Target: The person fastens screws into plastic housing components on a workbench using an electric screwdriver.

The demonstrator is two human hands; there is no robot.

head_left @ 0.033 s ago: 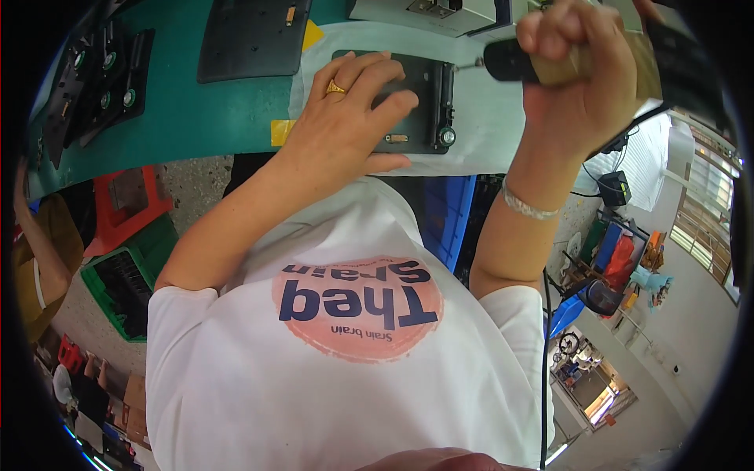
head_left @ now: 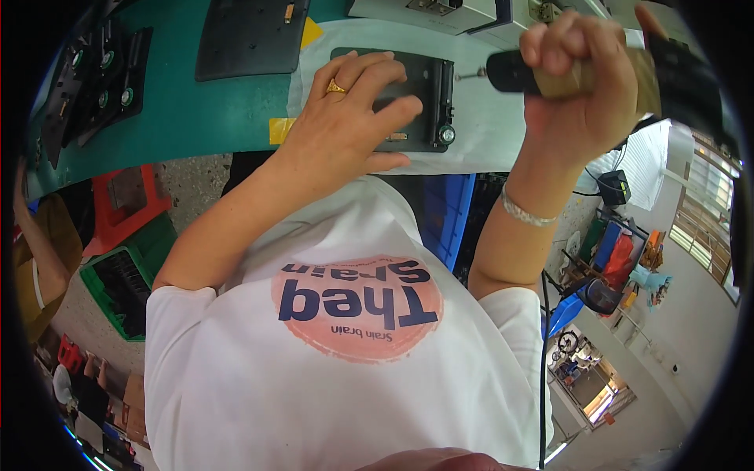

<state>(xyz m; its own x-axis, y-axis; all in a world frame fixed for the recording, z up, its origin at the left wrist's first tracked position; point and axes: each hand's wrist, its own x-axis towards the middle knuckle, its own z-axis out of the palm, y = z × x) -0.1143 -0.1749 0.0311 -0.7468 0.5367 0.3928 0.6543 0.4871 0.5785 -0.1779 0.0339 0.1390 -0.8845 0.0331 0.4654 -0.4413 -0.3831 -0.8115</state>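
My left hand (head_left: 338,118), with a gold ring, lies spread over a flat black plastic panel (head_left: 428,102), fingers apart and covering much of its left part. Along the panel's right edge runs a raised strip, with a small round silver part (head_left: 446,135) at its near corner. My right hand (head_left: 585,90) is wrapped round an electric screwdriver (head_left: 510,72) with a black nose and a tan-wrapped body. The tool lies roughly level, its thin metal bit pointing left toward the panel's right edge. A small gap seems to separate them.
A white sheet (head_left: 491,129) lies under the panel on the green table (head_left: 181,118). Another black panel (head_left: 247,47) lies farther left, and several black parts with round pieces stand at far left. A grey metal box (head_left: 416,17) is at the back. Yellow tape (head_left: 280,130) marks the sheet's edge.
The screwdriver and my right hand have shifted slightly to the right and nearer to me. My left hand has hardly moved on the panel.
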